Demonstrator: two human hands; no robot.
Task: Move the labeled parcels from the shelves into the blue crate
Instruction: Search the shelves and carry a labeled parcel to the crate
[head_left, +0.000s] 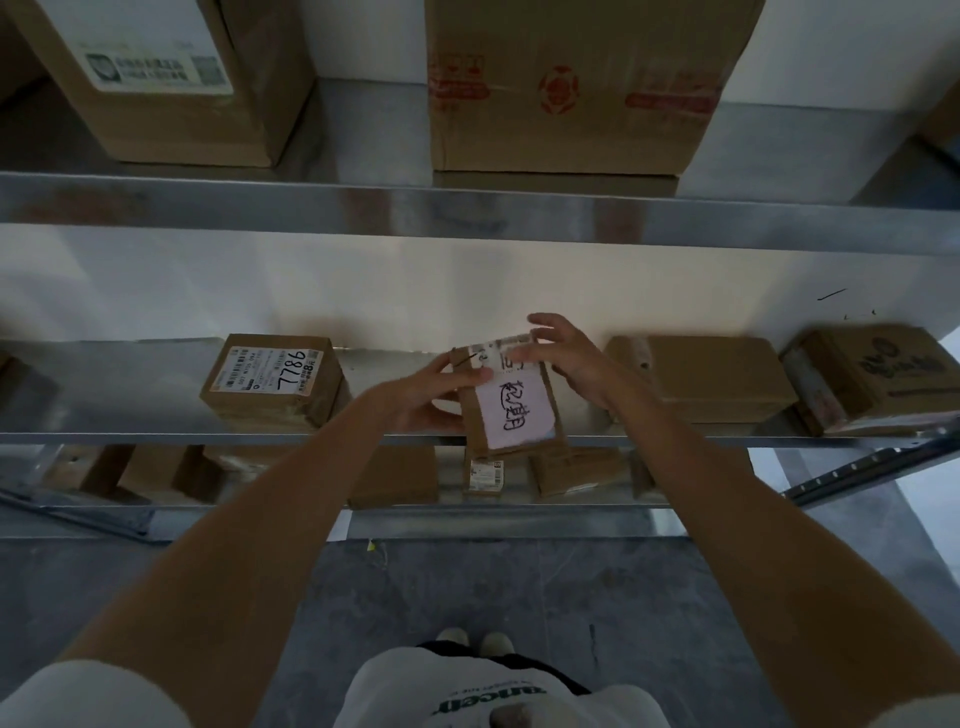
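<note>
Shelving (467, 215) of bare metal stood against a white wall (311, 291) over grey floor (493, 587). On the middle shelf, my left hand (415, 397) and right hand (571, 358) gripped a labelled parcel (511, 402) overhanging the front edge.

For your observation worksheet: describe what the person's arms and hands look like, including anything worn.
Both forearms are bare, with short white sleeves at the frame's lower corners. The left hand and right hand show no gloves; no watch or rings are visible.

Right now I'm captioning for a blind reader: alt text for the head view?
Two bare hands, left hand and right hand, hold a small labeled parcel at the middle shelf edge. Other cardboard parcels sit alongside, including one marked 7786.
</note>
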